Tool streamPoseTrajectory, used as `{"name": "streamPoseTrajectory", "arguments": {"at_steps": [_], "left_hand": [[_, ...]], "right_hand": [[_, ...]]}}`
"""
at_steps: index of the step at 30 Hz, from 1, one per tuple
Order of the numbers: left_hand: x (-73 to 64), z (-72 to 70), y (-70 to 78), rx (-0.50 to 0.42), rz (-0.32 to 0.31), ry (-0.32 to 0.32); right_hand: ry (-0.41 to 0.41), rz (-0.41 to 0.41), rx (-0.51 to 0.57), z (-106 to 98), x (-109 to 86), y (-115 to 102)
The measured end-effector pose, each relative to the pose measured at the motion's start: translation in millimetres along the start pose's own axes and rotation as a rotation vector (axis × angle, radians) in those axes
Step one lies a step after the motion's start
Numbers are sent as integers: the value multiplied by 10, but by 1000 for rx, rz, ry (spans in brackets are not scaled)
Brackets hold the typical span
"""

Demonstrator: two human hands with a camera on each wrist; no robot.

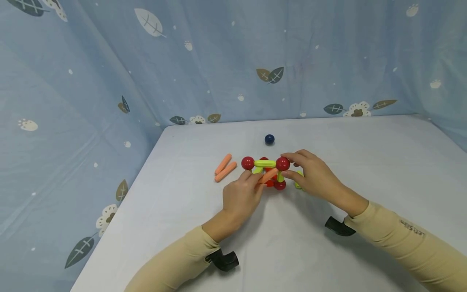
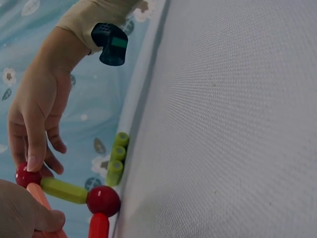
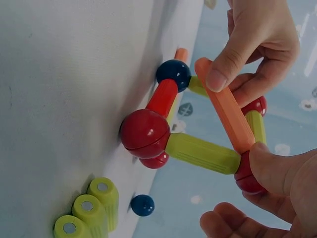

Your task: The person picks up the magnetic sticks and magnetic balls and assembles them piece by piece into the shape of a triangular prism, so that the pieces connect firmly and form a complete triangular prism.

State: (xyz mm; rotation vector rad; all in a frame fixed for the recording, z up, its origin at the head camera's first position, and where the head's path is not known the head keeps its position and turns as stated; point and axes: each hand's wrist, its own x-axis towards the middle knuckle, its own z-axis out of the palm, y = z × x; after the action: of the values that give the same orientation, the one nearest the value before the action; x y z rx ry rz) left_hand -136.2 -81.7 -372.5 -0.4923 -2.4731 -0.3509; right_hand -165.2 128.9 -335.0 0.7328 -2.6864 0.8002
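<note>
Between thumb and fingers, my left hand [image 1: 240, 196] pinches an orange rod [image 3: 228, 106]. One end of that rod meets a top red ball [image 1: 282, 164], which my right hand [image 1: 310, 172] grips. This ball belongs to a frame of balls and rods standing on the table. A yellow-green rod [image 1: 265, 163] links it to another red ball [image 1: 248, 163] at upper left. Below it, a second yellow-green rod [image 3: 203, 153] runs down to a lower red ball [image 3: 145, 133]. A red rod [image 3: 162, 97] joins that one to a blue ball [image 3: 173, 75]. My left hand partly hides the frame in the head view.
Left of the frame, two loose orange rods [image 1: 226, 172] lie on the white-covered table [image 1: 189, 162]. A loose dark blue ball [image 1: 269, 139] sits behind it. Several yellow-green rods [image 3: 104, 203] lie side by side near my right hand. A patterned blue curtain [image 1: 226, 61] hangs behind.
</note>
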Motion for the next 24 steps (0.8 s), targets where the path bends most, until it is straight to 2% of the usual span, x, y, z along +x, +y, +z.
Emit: {"name": "streamPoseTrajectory", "arguments": {"at_steps": [6, 9, 11, 17, 20, 24], "left_hand": [[-43, 39, -32, 0, 24, 48], [-96, 30, -89, -4, 7, 50], [-129, 19, -149, -21, -48, 13], [-132, 13, -359, -137, -279, -169], [-102, 39, -426, -179, -330, -224], [-71, 54, -457, -222, -357, -273]], "right_hand": [[17, -5, -4, 22, 2, 10], [13, -10, -6, 29, 2, 15], [7, -8, -6, 33, -3, 19], [-2, 1, -8, 41, -17, 24], [-2, -1, -4, 40, -16, 28], [9, -16, 9, 27, -21, 19]]}}
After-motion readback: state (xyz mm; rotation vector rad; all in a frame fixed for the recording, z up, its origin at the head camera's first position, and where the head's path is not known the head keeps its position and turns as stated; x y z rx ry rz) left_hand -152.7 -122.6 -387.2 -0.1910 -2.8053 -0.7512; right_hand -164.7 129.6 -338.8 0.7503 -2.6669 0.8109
